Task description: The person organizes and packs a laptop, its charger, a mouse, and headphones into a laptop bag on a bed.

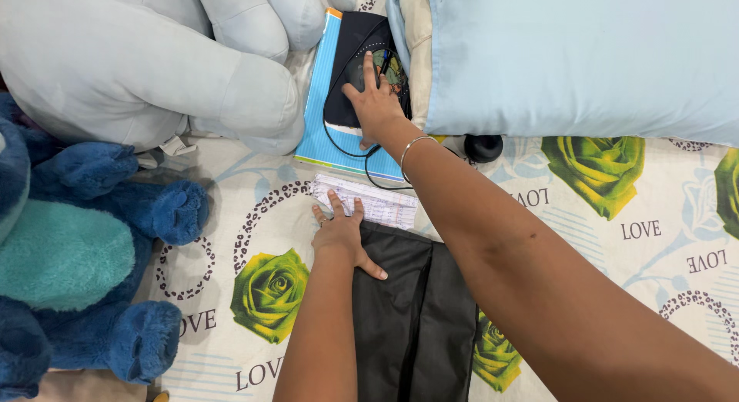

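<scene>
Nearest, the right hand [373, 102] lies flat and open on a dark flat pouch [362, 44] atop a blue notebook [319, 113] beside a pale blue pillow [577, 56]. Left hand [342, 233], fingers spread, presses a black folded cloth [416, 317] and a printed paper slip [377, 202].

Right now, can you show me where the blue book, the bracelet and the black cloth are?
blue book [317, 110]: head view, on its bare left cover.
bracelet [408, 152]: head view, on the thin band at the right wrist.
black cloth [416, 317]: head view, on the middle of the fabric.
</scene>
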